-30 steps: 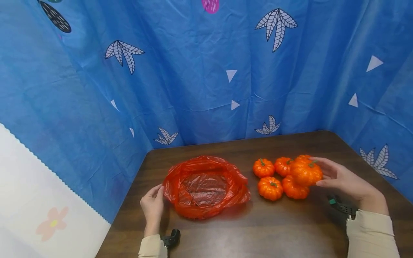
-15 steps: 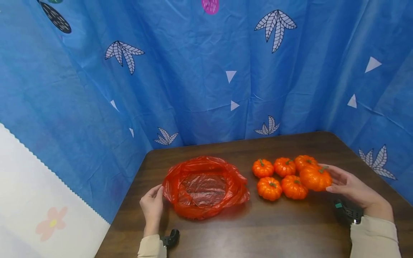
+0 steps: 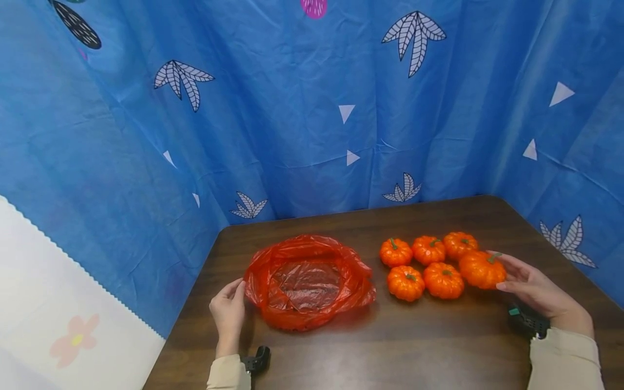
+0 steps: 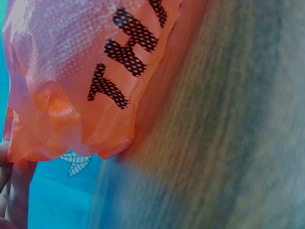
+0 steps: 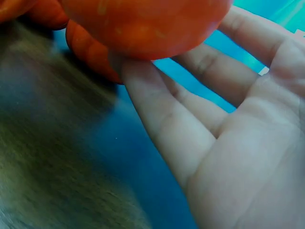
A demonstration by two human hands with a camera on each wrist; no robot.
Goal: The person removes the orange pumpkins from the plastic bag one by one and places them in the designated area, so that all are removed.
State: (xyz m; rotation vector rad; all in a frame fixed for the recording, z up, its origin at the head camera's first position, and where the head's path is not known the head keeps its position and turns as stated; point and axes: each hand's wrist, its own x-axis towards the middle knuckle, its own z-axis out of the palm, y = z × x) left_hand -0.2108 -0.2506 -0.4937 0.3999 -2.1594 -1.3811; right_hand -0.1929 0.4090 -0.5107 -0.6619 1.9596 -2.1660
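My left hand [image 3: 229, 310] pinches the left rim of a red plastic bag [image 3: 258, 303], which lies with its mouth spread wide on the table. In the left wrist view, black letters show on the side of the bag [image 4: 62, 57], and the fingers [image 4: 19, 191] hold its edge. On the right, my right hand [image 3: 541, 290] grips a small orange pumpkin [image 3: 481, 270] with a green stem, thumb on the near side. The right wrist view shows this pumpkin [image 5: 152, 26] held at the fingertips. Several similar pumpkins [image 3: 443, 280] sit in two rows just left of it.
The brown wooden table [image 3: 370, 352] has its far edge against a blue curtain [image 3: 302, 108] printed with leaves and triangles. A white cloth [image 3: 63, 303] with a flower print hangs at the left. A black wrist camera [image 3: 258, 360] is strapped at the left wrist.
My right hand has carried its pumpkin rightward and slightly down, away from above the others, to the right end of the front row. My left hand stays at the bag's rim.
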